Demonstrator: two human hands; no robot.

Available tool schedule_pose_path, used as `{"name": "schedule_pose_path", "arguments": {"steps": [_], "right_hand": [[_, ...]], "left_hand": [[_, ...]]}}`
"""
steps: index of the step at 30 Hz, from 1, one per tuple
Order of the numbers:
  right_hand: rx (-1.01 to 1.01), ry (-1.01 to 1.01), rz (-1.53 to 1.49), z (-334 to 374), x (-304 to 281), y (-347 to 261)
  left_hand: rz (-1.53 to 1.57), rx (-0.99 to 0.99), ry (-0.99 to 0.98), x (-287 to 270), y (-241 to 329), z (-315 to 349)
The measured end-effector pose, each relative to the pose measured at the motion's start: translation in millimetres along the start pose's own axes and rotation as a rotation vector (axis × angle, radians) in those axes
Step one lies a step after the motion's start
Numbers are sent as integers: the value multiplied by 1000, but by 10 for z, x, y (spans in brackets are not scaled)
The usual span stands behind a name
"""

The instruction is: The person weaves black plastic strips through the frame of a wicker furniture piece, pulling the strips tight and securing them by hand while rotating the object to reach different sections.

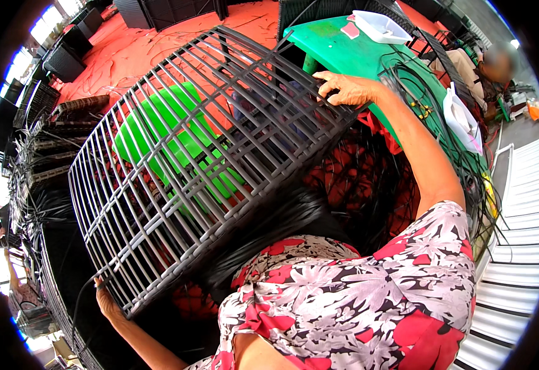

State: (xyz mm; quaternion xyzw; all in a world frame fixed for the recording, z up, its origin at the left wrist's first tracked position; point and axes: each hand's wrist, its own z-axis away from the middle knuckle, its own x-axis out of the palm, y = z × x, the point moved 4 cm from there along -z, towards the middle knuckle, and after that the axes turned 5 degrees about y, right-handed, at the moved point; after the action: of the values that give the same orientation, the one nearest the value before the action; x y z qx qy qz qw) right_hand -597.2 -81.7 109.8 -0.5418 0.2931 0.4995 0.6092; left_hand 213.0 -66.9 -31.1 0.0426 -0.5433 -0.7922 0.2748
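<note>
A large dark grey lattice panel [269, 187], made of many slats, is tilted across the space in front of me. My right hand [349, 89] is closed over its far right corner, the fingers curled around the edge. At the near left corner, my left hand [107, 301] grips the frame, its fingers partly hidden behind it. Through the slats shows a bright green plastic chair [152, 129], behind the panel. A bundle of shiny black strips [294, 216] lies between the panel and my body.
A green table [328, 40] at the right carries a white tray [380, 28], another white container [460, 120] and loose black strands [414, 92]. Dark woven pieces [53, 142] are stacked at the left. Red sheeting [109, 58] covers the floor. A person [466, 74] sits at far right.
</note>
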Motion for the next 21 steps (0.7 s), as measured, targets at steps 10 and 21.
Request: {"name": "schedule_pose_path", "arguments": {"steps": [10,21], "right_hand": [[-4,-79,-291,14,15,-29],[-148,-61,-457,8,63,205]], "left_hand": [[14,-46,-114,-189,-40,-192],[-92,226,-17,109,101,146]]}}
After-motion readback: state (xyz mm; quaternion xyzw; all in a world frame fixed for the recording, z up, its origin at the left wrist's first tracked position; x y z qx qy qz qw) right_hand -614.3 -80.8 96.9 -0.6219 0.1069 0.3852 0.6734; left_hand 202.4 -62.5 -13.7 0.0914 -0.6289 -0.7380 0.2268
